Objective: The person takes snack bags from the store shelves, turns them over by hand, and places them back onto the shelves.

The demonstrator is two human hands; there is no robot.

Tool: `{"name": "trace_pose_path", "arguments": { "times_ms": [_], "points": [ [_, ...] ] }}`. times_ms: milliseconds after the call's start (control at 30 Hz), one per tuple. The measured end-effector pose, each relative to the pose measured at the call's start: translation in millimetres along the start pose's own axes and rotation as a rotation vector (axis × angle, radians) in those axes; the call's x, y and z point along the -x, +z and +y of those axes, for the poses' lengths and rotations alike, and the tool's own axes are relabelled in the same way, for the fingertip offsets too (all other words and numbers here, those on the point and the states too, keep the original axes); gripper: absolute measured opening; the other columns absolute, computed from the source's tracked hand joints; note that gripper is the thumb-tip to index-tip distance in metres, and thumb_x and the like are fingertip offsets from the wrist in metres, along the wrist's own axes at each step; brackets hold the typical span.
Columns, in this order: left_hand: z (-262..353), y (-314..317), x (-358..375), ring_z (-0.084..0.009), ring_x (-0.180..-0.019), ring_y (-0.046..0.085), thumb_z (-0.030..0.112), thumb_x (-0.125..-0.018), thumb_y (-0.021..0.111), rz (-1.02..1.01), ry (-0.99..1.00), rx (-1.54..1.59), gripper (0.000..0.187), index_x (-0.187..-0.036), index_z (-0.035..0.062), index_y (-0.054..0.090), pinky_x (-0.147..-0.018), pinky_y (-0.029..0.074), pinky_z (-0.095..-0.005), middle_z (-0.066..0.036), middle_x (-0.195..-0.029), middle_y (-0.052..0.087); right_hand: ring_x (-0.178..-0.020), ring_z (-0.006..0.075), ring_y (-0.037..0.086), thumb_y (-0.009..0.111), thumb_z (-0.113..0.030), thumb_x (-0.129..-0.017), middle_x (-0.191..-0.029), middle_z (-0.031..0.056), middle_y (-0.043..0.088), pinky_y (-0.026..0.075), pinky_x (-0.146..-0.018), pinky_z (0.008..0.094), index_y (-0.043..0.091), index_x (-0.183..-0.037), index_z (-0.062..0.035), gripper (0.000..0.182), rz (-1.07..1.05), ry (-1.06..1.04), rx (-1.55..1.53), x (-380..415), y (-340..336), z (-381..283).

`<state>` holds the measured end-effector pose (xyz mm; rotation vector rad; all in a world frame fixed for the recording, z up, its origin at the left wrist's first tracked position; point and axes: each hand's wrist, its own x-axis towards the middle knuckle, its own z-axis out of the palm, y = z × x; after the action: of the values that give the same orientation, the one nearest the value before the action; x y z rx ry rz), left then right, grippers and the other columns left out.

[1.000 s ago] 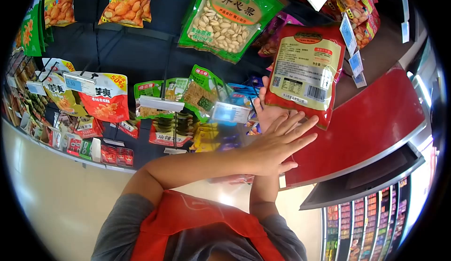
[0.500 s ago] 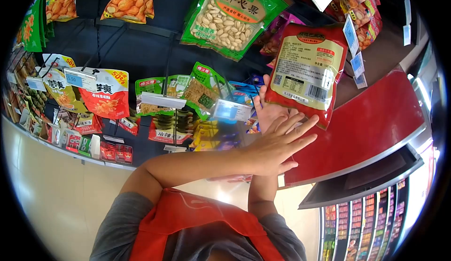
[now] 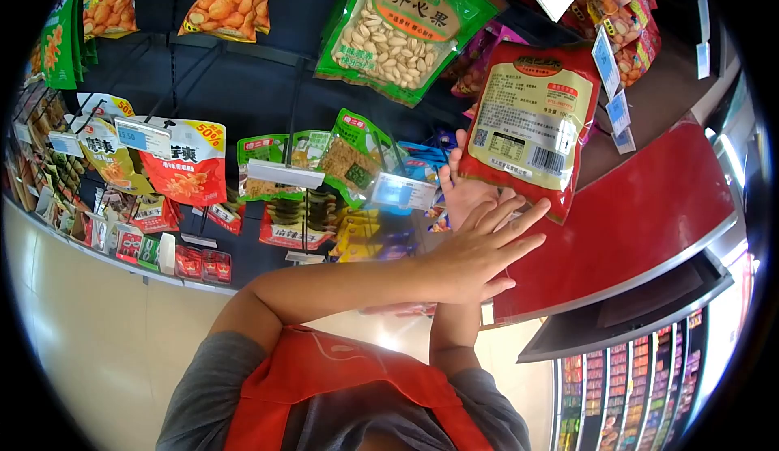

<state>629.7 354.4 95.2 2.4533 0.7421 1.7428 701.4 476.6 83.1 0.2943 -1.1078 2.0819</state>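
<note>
Packet (image 3: pixel 531 118) label-out, long axis tilted

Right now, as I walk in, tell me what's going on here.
Someone has both bare hands at a plump red plastic bag with a cream barcode label. The left hand, fingers spread, crosses in front of the open-palmed right hand at the bag's lower edge. I can't tell whether either grips it. Beside it is a green plastic bag of pistachios.

Glossy beige flr (image 3: pixel 105 321) w/ dk shelving (image 3: pixel 235 73) alongside
</note>
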Motion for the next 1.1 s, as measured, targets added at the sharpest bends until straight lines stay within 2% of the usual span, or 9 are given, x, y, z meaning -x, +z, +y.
{"name": "trace_pose_path", "arguments": {
  "times_ms": [267,467,600,700,867,933,1000,1033,1100],
  "points": [
    [0.4,0.1,-0.5,-0.0388,-0.129,0.022,0.023,-0.07,0.069,0.005,0.0,0.009,0.066,-0.128,0.0049,0.044,-0.102,0.022,-0.0522,-0.017,-0.148,0.012,-0.126,0.0262,0.036,0.042,-0.046,-0.089,-0.147,0.0116,0.02,0.029,-0.104,0.0461,0.027,-0.14,-0.0181,0.06,0.014,0.018,-0.041,0.6,-0.4,-1.6],
    [0.2,1.7,-0.4,-0.0384,-0.129,0.023,0.023,-0.07,0.069,0.015,0.001,0.01,0.066,-0.127,0.0045,0.044,-0.103,0.022,-0.051,-0.017,-0.148,0.013,-0.127,0.0266,0.034,0.044,-0.046,-0.088,-0.147,0.0123,0.02,0.027,-0.105,0.0466,0.027,-0.14,-0.0185,0.061,-0.005,0.005,-0.025,0.6,2.7,-1.7],
    [0.7,-0.3,-0.5,-0.0376,-0.13,0.023,0.023,-0.07,0.069,-0.002,-0.016,0.041,0.068,-0.129,0.0034,0.041,-0.103,0.022,-0.0499,-0.018,-0.146,0.016,-0.122,0.0283,0.039,0.047,-0.042,-0.089,-0.14,0.014,0.03,0.034,-0.101,0.0458,0.03,-0.138,-0.0134,0.059,0.02,-0.042,0.012,3.4,8.3,-6.0],
    [1.9,-4.3,0.8,-0.0367,-0.129,0.024,0.022,-0.072,0.068,0.024,-0.016,0.056,0.069,-0.131,0.0034,0.037,-0.103,0.022,-0.0494,-0.018,-0.145,0.018,-0.117,0.0268,0.044,0.048,-0.038,-0.089,-0.133,0.0137,0.038,0.038,-0.096,0.0429,0.033,-0.135,-0.0095,0.056,0.179,-0.162,0.216,17.1,9.9,-18.8],
    [4.9,-14.6,7.1,-0.0359,-0.127,0.028,0.02,-0.075,0.067,0.145,-0.042,0.129,0.068,-0.133,0.0035,0.035,-0.103,0.024,-0.047,-0.019,-0.138,0.028,-0.108,0.0244,0.052,0.051,-0.03,-0.091,-0.121,0.0132,0.051,0.045,-0.089,0.038,0.038,-0.131,-0.003,0.05,0.584,-0.342,0.713,31.2,6.2,-35.6],
    [7.9,-16.8,11.6,-0.0344,-0.125,0.031,0.017,-0.075,0.068,0.199,-0.09,0.104,0.066,-0.131,0.0019,0.036,-0.102,0.027,-0.0438,-0.019,-0.131,0.033,-0.104,0.0208,0.054,0.054,-0.024,-0.09,-0.115,0.0121,0.055,0.046,-0.087,0.0351,0.041,-0.128,-0.0005,0.047,0.636,-0.403,0.783,23.6,27.2,-36.5],
    [2.8,-15.1,16.8,-0.032,-0.123,0.035,0.014,-0.075,0.067,0.264,-0.168,0.255,0.064,-0.129,0.0007,0.035,-0.101,0.03,-0.0422,-0.019,-0.13,0.034,-0.101,0.0158,0.055,0.06,-0.015,-0.086,-0.112,0.0105,0.057,0.044,-0.087,0.0312,0.047,-0.122,0.0017,0.041,0.632,-0.491,0.82,18.6,33.4,-36.4],
    [1.1,-14.6,18.7,-0.0308,-0.122,0.036,0.013,-0.076,0.067,0.288,-0.208,0.332,0.063,-0.128,0.0001,0.035,-0.1,0.031,-0.0414,-0.019,-0.13,0.034,-0.102,0.0159,0.054,0.06,-0.014,-0.086,-0.113,0.0101,0.057,0.042,-0.088,0.03,0.049,-0.121,0.002,0.04,0.678,-0.511,0.965,15.4,37.2,-36.0],
    [-0.2,-16.7,20.2,-0.0255,-0.118,0.04,0.012,-0.077,0.067,0.349,-0.241,0.362,0.063,-0.128,-0.0018,0.031,-0.098,0.034,-0.0385,-0.018,-0.127,0.038,-0.101,0.0154,0.054,0.062,-0.013,-0.084,-0.113,0.0093,0.056,0.042,-0.087,0.0282,0.049,-0.121,0.002,0.042,0.677,-0.509,1.037,11.3,39.0,-37.9]
  ]
}}
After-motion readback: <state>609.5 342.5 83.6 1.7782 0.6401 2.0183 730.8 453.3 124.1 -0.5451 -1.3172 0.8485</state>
